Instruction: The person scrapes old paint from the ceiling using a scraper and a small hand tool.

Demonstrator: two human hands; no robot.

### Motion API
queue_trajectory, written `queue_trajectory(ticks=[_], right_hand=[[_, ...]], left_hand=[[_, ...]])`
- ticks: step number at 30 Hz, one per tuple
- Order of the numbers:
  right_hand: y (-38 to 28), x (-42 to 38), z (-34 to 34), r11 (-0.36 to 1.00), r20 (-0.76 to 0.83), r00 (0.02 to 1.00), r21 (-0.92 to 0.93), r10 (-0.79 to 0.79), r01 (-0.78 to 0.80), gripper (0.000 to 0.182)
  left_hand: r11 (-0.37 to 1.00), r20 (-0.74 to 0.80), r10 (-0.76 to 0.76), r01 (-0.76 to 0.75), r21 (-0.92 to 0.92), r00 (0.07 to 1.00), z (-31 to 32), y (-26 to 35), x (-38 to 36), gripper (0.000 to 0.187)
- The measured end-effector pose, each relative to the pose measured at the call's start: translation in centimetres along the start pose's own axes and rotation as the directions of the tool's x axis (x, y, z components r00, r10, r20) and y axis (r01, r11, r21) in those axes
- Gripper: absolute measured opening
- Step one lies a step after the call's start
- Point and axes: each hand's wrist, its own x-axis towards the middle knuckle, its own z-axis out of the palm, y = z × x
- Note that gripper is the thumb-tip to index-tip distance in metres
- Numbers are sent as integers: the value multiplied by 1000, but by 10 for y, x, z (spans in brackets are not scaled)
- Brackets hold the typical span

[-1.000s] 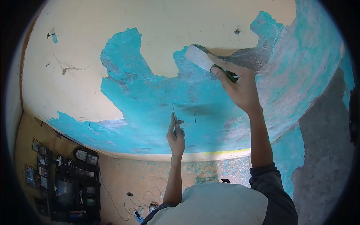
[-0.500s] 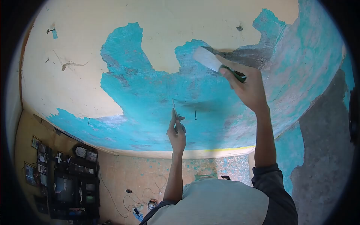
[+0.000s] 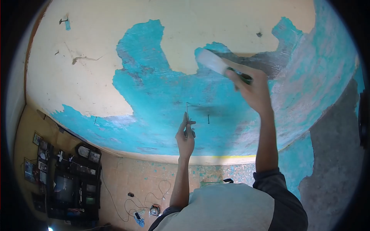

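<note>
My right hand (image 3: 252,90) is wrapped round the dark green handle of a paint scraper (image 3: 212,61). Its broad, pale blade is blurred and overlaps the edge between cream paint (image 3: 179,46) and the exposed turquoise layer (image 3: 154,92). Lower and to the left, my left hand (image 3: 185,140) is closed around a thin, pointed tool (image 3: 187,109), whose tip points up against the turquoise wall. A dark piece sticks out beside the fingers; the tool's exact kind cannot be made out. Right of that hand, a nail (image 3: 208,119) juts from the wall.
Another nail (image 3: 63,21) sticks out at upper left. Bare grey plaster (image 3: 335,154) shows at right. Turquoise flakes (image 3: 200,171) litter the floor below, where a cord (image 3: 146,198) trails. A dark cabinet (image 3: 73,181) with a television and framed pictures stands at lower left.
The view has shifted, so the wall sits farther right in it. Relative to the wall, the scraper in my right hand has moved left along the cream paint's edge. My left hand keeps its grip.
</note>
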Motion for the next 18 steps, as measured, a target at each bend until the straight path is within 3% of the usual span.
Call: queue_trajectory(ticks=[2, 8, 13, 17, 18], right_hand=[[6, -8, -17, 997, -43, 996, -1, 76, -77, 34], [-23, 2, -7, 993, 1, 994, -57, 106, -106, 35], [4, -9, -15, 1000, -66, 998, -28, 10, -12, 36], [1, -2, -11, 1000, -90, 996, -9, 21, -22, 34], [0, 7, 1, 997, -53, 997, -64, -50, 46, 35]], left_hand=[[1000, 17, -2, 2, -4, 1000, -1, -3, 0, 46], [1000, -2, 16, -16, -17, 1000, 3, -9, -2, 45], [1000, 15, -2, 2, 4, 1000, 8, -1, 0, 46], [1000, 3, 0, 0, -14, 1000, 9, -4, -1, 46], [1000, 3, -3, 3, -7, 1000, 10, -4, -2, 46]])
